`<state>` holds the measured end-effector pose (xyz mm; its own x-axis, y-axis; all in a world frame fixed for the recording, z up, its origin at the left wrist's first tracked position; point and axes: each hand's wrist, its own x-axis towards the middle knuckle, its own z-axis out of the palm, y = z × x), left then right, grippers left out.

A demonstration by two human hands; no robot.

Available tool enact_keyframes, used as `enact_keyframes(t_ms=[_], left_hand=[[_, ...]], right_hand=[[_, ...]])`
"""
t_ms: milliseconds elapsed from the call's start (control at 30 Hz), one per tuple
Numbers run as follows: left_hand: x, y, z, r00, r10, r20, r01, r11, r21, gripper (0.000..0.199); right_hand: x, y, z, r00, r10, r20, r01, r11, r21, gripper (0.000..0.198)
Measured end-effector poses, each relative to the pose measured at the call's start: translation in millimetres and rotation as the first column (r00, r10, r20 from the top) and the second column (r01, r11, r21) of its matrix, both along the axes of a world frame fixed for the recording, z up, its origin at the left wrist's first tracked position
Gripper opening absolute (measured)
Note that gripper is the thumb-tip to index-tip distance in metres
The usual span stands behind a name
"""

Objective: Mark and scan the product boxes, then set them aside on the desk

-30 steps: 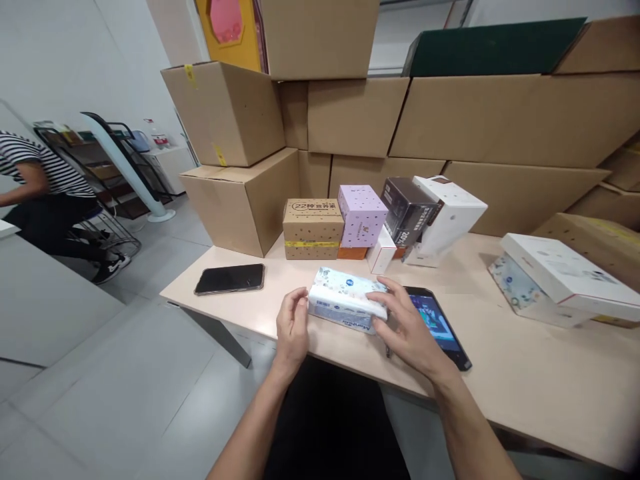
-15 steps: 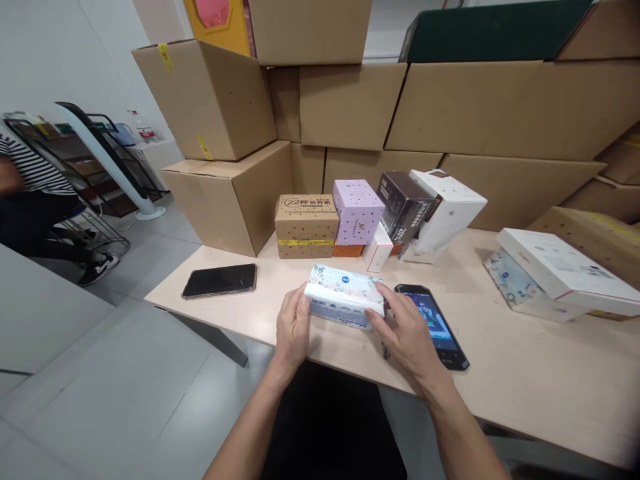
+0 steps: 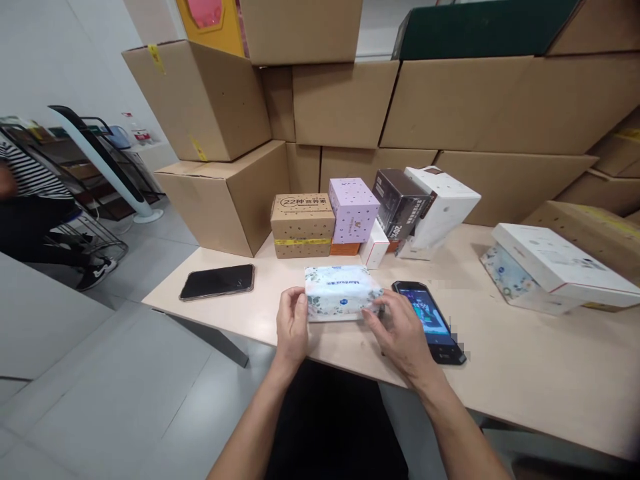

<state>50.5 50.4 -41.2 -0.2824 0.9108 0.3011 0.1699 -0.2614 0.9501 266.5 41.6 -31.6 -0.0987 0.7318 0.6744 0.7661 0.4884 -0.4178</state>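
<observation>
Fingers [image 3: 301, 311] half-curled, the left hand [image 3: 293, 330] and right hand [image 3: 400, 333] hold a floral tissue pack [image 3: 343, 293] by its ends at center frame, where a loose grip could drop it off the counter [image 3: 525, 360] or a swing jostle the lit phone [image 3: 431, 321], right of center.

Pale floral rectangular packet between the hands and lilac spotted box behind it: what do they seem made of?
The pale floral rectangular packet is probably thin plastic film, given its soft sheen; the lilac spotted box, likely smooth printed cardboard, given flat faces, crisp edges.
</observation>
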Motion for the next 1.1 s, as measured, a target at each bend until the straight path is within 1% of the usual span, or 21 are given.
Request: enact_keyframes(t_ms=[100, 233, 300, 367, 433, 533, 667, 767, 867, 933, 1000, 1100], left_hand=[[-0.3, 0.3, -1.2, 1.0, -0.007, -0.007, 0.007, 1.0, -0.006, 0.035], [0.0, 0.0, -0.8, 0.999, -0.01, -0.031, 0.009, 0.999, -0.031, 0.037], [0.5, -1.1, 1.3, 0.998, -0.015, -0.055, 0.012, 0.999, -0.05, 0.038], [1.4, -2.3, 3.8, 0.997, -0.018, -0.077, 0.013, 0.997, -0.073, 0.04], [2.4, -3.0, 5.9, 0.995, -0.018, -0.097, 0.009, 0.996, -0.094, 0.041], [3.4, -2.7, 6.6, 0.995, -0.03, -0.091, 0.019, 0.994, -0.11, 0.042], [3.1, -2.0, 2.3, 0.999, -0.054, 0.006, 0.055, 0.994, -0.09, 0.042], [2.5, -3.2, -3.0, 0.989, -0.099, 0.113, 0.1, 0.995, -0.007, 0.044], [2.1, -3.7, -8.3, 0.977, -0.126, 0.173, 0.111, 0.989, 0.098, 0.051], [1.9, -2.5, -11.3, 0.98, -0.111, 0.168, 0.092, 0.989, 0.119, 0.057], [1.5, -0.5, -13.8, 0.986, -0.084, 0.146, 0.07, 0.992, 0.102, 0.06], [0.9, 2.1, -16.4, 0.988, -0.068, 0.137, 0.057, 0.995, 0.081, 0.064]], right_hand=[[1.2, -1.4, -0.8, 0.996, -0.055, -0.075, 0.052, 0.998, -0.032, 0.017], [3.0, -2.6, -2.2, 0.979, -0.142, -0.145, 0.131, 0.988, -0.086, 0.027], [3.3, -2.4, -2.3, 0.981, -0.151, -0.119, 0.138, 0.984, -0.112, 0.034], [3.1, -1.6, -1.8, 0.988, -0.142, -0.059, 0.133, 0.982, -0.132, 0.042], [2.4, -0.5, -1.1, 0.994, -0.109, 0.008, 0.109, 0.984, -0.139, 0.044], [1.0, 0.6, -0.1, 0.997, -0.031, 0.068, 0.038, 0.994, -0.101, 0.039], [-0.7, 0.6, 0.3, 0.997, 0.017, 0.078, -0.017, 1.0, -0.008, 0.036], [-2.4, 1.2, -1.3, 0.997, 0.028, 0.07, -0.033, 0.996, 0.077, 0.038], [-4.8, 1.8, -4.3, 0.999, -0.004, 0.041, -0.003, 0.987, 0.159, 0.04], [-6.1, 1.6, -6.3, 0.999, -0.041, 0.006, 0.039, 0.987, 0.158, 0.04], [-6.9, 1.0, -7.7, 0.997, -0.071, -0.031, 0.074, 0.99, 0.118, 0.043], [-6.8, 0.5, -7.9, 0.996, -0.072, -0.046, 0.075, 0.995, 0.069, 0.054]])
